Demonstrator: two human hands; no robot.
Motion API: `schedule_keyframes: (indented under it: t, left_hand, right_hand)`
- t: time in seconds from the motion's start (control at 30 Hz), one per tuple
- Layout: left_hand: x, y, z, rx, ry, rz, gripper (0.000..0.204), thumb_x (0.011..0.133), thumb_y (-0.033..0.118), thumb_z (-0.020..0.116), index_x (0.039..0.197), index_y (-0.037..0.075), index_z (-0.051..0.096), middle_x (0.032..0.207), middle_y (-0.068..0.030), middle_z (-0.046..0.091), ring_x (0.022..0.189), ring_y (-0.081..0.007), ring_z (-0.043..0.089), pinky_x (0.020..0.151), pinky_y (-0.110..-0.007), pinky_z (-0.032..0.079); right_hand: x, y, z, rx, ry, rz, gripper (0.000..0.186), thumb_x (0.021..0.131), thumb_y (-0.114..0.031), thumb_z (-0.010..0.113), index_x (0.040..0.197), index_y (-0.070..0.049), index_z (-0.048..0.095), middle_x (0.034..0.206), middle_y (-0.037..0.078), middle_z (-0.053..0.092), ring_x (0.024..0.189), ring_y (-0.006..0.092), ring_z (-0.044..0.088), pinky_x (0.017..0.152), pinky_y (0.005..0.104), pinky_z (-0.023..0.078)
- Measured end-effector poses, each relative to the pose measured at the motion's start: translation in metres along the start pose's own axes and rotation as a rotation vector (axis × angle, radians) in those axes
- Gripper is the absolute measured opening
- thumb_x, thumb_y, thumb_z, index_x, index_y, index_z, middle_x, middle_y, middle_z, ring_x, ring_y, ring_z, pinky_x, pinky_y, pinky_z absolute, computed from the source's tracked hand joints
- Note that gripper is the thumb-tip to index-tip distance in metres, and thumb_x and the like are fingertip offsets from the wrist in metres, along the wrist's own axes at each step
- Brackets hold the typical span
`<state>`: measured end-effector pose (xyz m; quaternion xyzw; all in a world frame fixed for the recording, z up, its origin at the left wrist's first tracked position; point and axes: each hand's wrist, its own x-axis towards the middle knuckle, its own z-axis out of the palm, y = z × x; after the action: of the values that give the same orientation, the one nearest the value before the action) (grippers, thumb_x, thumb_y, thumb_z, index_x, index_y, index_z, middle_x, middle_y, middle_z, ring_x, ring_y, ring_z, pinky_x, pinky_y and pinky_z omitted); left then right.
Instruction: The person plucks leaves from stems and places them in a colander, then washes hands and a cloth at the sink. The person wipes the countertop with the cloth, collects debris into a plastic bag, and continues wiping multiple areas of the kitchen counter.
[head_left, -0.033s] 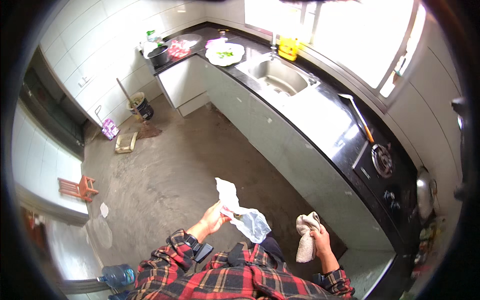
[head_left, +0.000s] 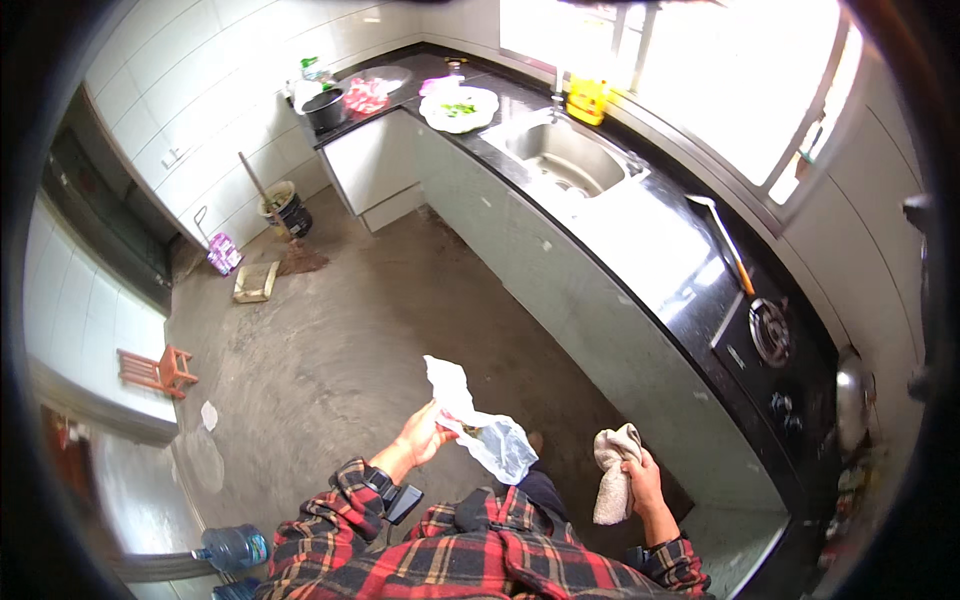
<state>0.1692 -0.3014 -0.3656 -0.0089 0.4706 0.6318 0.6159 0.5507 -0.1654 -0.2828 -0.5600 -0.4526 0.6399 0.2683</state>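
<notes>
My left hand (head_left: pixel 418 438) is closed on a thin white plastic bag (head_left: pixel 490 445), pinched near its middle. One end of the bag sticks up past my fingers, and the wider, see-through part hangs to the right. Something small and yellowish-green shows dimly through the plastic, too unclear to name. My right hand (head_left: pixel 643 480) grips a bunched beige cloth (head_left: pixel 615 470), whose lower end dangles beside the counter front. Both hands are in front of my body, apart from each other and above the floor.
A black counter (head_left: pixel 640 300) runs along the right, with a steel sink (head_left: pixel 565 155), yellow jug (head_left: pixel 588 98), orange-handled tool (head_left: pixel 725 245) and hob (head_left: pixel 770 330). Across the floor stand a broom (head_left: pixel 262 190), bucket (head_left: pixel 288 210), dustpan (head_left: pixel 256 282) and small wooden chair (head_left: pixel 160 372). A water bottle (head_left: pixel 232 548) lies lower left.
The room has shifted slightly to the right in the picture. My left hand and the bag sit a touch further left; the right hand with the cloth has hardly moved.
</notes>
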Motion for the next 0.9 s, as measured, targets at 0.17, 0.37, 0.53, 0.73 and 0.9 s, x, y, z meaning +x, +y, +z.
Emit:
schedule_keyframes:
  t: [0.17, 0.37, 0.53, 0.73, 0.9]
  left_hand:
    - [0.034, 0.05, -0.036, -0.101, 0.124, 0.167, 0.034, 0.1, 0.037, 0.041, 0.101, 0.007, 0.057, 0.097, -0.0108, 0.064, 0.088, -0.0245, 0.062, 0.076, -0.04, 0.052]
    - [0.06, 0.118, -0.057, -0.122, 0.357, 0.334, 0.037, 0.098, 0.045, 0.044, 0.101, 0.009, 0.053, 0.098, -0.0092, 0.061, 0.088, -0.0224, 0.061, 0.075, -0.04, 0.052]
    - [0.085, 0.168, -0.065, -0.124, 0.44, 0.356, 0.041, 0.095, 0.051, 0.047, 0.103, 0.01, 0.049, 0.1, -0.0084, 0.057, 0.091, -0.0222, 0.058, 0.08, -0.043, 0.05]
    - [0.168, 0.231, -0.076, -0.132, 0.454, 0.356, 0.04, 0.093, 0.052, 0.05, 0.095, 0.012, 0.047, 0.094, -0.0064, 0.055, 0.088, -0.0204, 0.056, 0.079, -0.042, 0.049]
    - [0.221, 0.29, -0.089, -0.083, 0.421, 0.332, 0.036, 0.091, 0.048, 0.056, 0.084, 0.014, 0.048, 0.076, -0.0011, 0.052, 0.068, -0.0143, 0.049, 0.072, -0.037, 0.05]
  right_hand:
    - [0.095, -0.034, 0.026, -0.052, -0.088, 0.047, 0.047, 0.072, -0.002, 0.053, 0.118, 0.001, 0.056, 0.106, 0.008, 0.062, 0.092, 0.0164, 0.058, 0.082, 0.0281, 0.047]
    - [0.218, -0.098, 0.1, -0.144, -0.339, 0.051, 0.047, 0.074, -0.003, 0.054, 0.121, 0.0, 0.054, 0.101, 0.006, 0.061, 0.087, 0.0148, 0.058, 0.077, 0.0283, 0.048]
    - [0.289, -0.152, 0.157, -0.18, -0.363, -0.021, 0.049, 0.074, -0.006, 0.056, 0.123, -0.001, 0.053, 0.102, 0.006, 0.061, 0.086, 0.0142, 0.057, 0.078, 0.0268, 0.047]
    - [0.359, -0.224, 0.159, -0.237, 0.027, -0.182, 0.049, 0.074, -0.002, 0.052, 0.124, -0.001, 0.053, 0.102, 0.007, 0.062, 0.085, 0.0149, 0.059, 0.074, 0.028, 0.05]
    - [0.403, -0.263, 0.125, -0.142, 0.274, -0.263, 0.047, 0.074, 0.002, 0.044, 0.119, -0.001, 0.056, 0.103, 0.01, 0.064, 0.083, 0.0171, 0.063, 0.071, 0.0292, 0.053]
